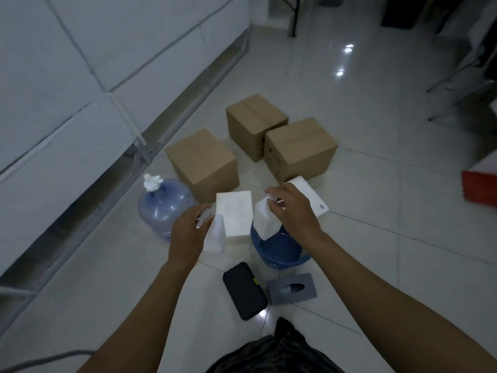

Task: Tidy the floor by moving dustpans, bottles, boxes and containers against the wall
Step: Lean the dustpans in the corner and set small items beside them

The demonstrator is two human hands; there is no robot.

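Both my arms stretch forward over the tiled floor (376, 224). Three cardboard boxes (204, 165) stand ahead, near the wall (80, 76). My left hand (188, 232) curls its fingers round the top of a white bottle (216, 239) beside a water jug (161, 205). My right hand (291, 208) pinches the neck of a second white bottle (266, 223) over a blue basin (279, 255).

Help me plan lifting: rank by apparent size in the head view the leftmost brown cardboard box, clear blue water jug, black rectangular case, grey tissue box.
Largest first:
1. leftmost brown cardboard box
2. clear blue water jug
3. black rectangular case
4. grey tissue box
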